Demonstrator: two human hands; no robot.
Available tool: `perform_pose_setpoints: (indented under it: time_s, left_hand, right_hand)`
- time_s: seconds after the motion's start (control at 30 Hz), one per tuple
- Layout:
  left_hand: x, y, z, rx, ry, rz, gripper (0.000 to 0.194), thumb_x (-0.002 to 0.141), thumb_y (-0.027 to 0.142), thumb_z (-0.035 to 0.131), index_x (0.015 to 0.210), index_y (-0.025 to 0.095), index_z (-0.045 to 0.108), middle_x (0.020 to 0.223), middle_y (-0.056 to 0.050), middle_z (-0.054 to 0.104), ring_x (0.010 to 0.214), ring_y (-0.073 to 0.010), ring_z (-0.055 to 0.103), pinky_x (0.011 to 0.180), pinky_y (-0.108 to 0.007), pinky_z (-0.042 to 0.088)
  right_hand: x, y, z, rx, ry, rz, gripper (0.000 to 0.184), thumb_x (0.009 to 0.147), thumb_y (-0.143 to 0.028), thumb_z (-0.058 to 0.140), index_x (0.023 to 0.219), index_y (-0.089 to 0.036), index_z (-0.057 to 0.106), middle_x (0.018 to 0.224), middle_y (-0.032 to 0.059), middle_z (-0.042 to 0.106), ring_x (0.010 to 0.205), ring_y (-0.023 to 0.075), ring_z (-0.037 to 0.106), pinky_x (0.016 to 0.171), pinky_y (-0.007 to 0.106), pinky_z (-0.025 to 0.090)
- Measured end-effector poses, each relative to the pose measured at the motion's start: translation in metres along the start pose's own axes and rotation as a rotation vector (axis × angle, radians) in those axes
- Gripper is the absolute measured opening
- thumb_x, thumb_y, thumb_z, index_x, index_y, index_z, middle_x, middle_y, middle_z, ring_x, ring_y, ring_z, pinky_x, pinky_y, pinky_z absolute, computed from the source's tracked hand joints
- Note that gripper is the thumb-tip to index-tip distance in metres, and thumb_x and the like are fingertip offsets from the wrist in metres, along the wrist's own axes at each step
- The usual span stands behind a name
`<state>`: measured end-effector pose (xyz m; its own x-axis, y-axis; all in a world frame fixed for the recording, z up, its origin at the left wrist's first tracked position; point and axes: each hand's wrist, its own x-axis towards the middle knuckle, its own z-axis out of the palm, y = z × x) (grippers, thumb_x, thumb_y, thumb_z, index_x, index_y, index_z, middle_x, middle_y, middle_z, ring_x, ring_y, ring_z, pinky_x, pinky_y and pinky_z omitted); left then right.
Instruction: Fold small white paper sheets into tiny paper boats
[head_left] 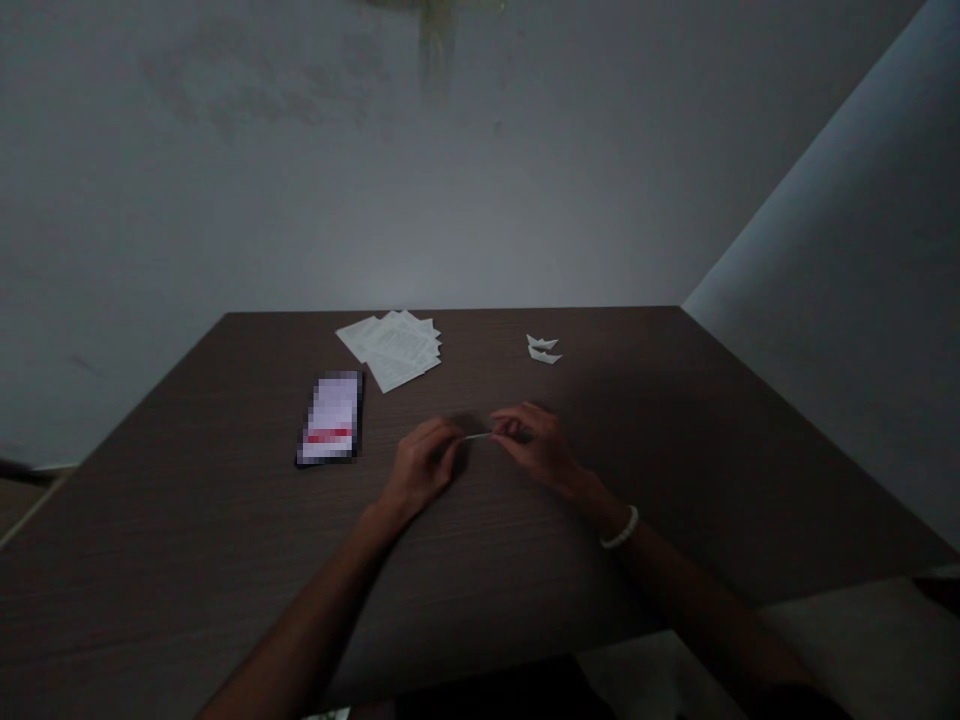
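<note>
Between my two hands, a small piece of folded paper is seen nearly edge-on as a thin pale line. My left hand pinches its left end between thumb and fingers. The right end is pinched by my right hand, which has a pale beaded bracelet at the wrist. Both hands are low over the middle of the brown table. Fingers hide the ends of the paper, so its full shape cannot be made out.
A phone with a lit, blurred screen lies left of my hands. Behind it is a fanned stack of printed paper sheets. Two small folded paper boats sit at the back right. A pale wall borders the table's far edge.
</note>
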<state>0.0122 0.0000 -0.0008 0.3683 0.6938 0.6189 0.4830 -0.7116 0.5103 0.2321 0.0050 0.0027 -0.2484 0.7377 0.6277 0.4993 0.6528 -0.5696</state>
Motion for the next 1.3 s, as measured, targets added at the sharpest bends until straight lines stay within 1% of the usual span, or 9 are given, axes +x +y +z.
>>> perform_pose_setpoints:
  time_s: [0.07, 0.13, 0.17, 0.37, 0.5, 0.7, 0.93, 1.13, 1.3]
  left_hand:
    - [0.001, 0.001, -0.001, 0.012, -0.001, 0.016, 0.01, 0.089, 0.018, 0.052, 0.091, 0.017, 0.062, 0.089, -0.007, 0.067, 0.084, -0.0174, 0.064, 0.076, -0.029, 0.053]
    - [0.0, 0.0, 0.0, 0.047, -0.025, 0.019, 0.011, 0.089, 0.017, 0.052, 0.09, 0.017, 0.063, 0.089, -0.007, 0.067, 0.084, -0.0184, 0.063, 0.077, -0.031, 0.053]
    - [0.0, -0.001, 0.001, 0.064, -0.051, 0.022, 0.011, 0.089, 0.017, 0.052, 0.09, 0.017, 0.063, 0.089, -0.007, 0.067, 0.085, -0.0188, 0.063, 0.078, -0.032, 0.053]
    - [-0.003, -0.006, 0.001, 0.201, -0.271, 0.062, 0.015, 0.085, 0.013, 0.053, 0.09, 0.017, 0.066, 0.09, -0.009, 0.067, 0.084, -0.0225, 0.061, 0.077, -0.038, 0.05]
    - [-0.002, -0.004, -0.001, 0.183, -0.342, 0.048, 0.015, 0.087, 0.016, 0.054, 0.09, 0.018, 0.069, 0.094, -0.009, 0.067, 0.088, -0.0231, 0.061, 0.08, -0.039, 0.048]
    - [0.002, 0.0, -0.005, 0.151, -0.383, 0.081, 0.015, 0.088, 0.021, 0.057, 0.085, 0.019, 0.072, 0.094, -0.008, 0.069, 0.09, -0.0228, 0.061, 0.081, -0.038, 0.048]
    - [0.005, 0.002, -0.006, 0.076, -0.411, 0.033, 0.021, 0.09, 0.024, 0.057, 0.075, 0.018, 0.071, 0.091, -0.007, 0.069, 0.088, -0.0209, 0.062, 0.082, -0.037, 0.049]
    - [0.005, 0.003, -0.004, 0.04, -0.378, -0.015, 0.017, 0.089, 0.028, 0.059, 0.08, 0.018, 0.069, 0.081, -0.006, 0.067, 0.081, -0.0201, 0.061, 0.078, -0.036, 0.048]
    - [0.004, 0.0, -0.002, 0.008, -0.357, -0.069, 0.02, 0.09, 0.029, 0.057, 0.076, 0.018, 0.067, 0.078, -0.005, 0.066, 0.077, -0.0188, 0.061, 0.075, -0.034, 0.047]
  right_hand:
    - [0.0, 0.001, -0.001, -0.041, -0.077, -0.073, 0.017, 0.085, -0.017, 0.068, 0.102, -0.02, 0.067, 0.084, 0.002, 0.07, 0.077, 0.0151, 0.06, 0.074, 0.029, 0.047]
    - [-0.002, 0.003, -0.002, -0.121, -0.151, -0.143, 0.01, 0.087, -0.014, 0.063, 0.093, -0.02, 0.07, 0.085, 0.003, 0.07, 0.079, 0.0159, 0.058, 0.075, 0.03, 0.046]
    - [-0.003, 0.003, -0.003, -0.17, -0.179, -0.164, 0.011, 0.088, -0.013, 0.061, 0.088, -0.02, 0.071, 0.084, 0.0034, 0.07, 0.079, 0.0164, 0.057, 0.073, 0.029, 0.045]
    - [-0.012, 0.003, -0.005, -0.331, -0.347, -0.187, 0.015, 0.088, -0.014, 0.059, 0.089, -0.022, 0.072, 0.088, 0.0039, 0.069, 0.084, 0.0185, 0.054, 0.073, 0.031, 0.044]
    - [-0.013, 0.001, -0.009, -0.334, -0.433, -0.188, 0.015, 0.091, -0.018, 0.058, 0.094, -0.022, 0.073, 0.093, 0.0055, 0.067, 0.088, 0.0193, 0.053, 0.076, 0.032, 0.045]
    - [-0.011, 0.0, -0.012, -0.312, -0.464, -0.138, 0.017, 0.093, -0.027, 0.058, 0.098, -0.021, 0.073, 0.094, 0.0064, 0.065, 0.091, 0.0198, 0.052, 0.079, 0.033, 0.044]
    - [-0.011, -0.003, -0.016, -0.234, -0.48, -0.088, 0.016, 0.092, -0.029, 0.059, 0.093, -0.02, 0.073, 0.094, 0.0056, 0.064, 0.091, 0.019, 0.053, 0.079, 0.032, 0.044]
    - [-0.01, -0.005, -0.015, -0.159, -0.472, -0.042, 0.016, 0.091, -0.029, 0.06, 0.089, -0.019, 0.072, 0.092, 0.0054, 0.066, 0.089, 0.0179, 0.055, 0.081, 0.032, 0.045]
    - [-0.008, -0.001, -0.014, -0.134, -0.441, 0.013, 0.014, 0.09, -0.028, 0.062, 0.085, -0.019, 0.073, 0.088, 0.0045, 0.067, 0.086, 0.0172, 0.056, 0.08, 0.032, 0.044]
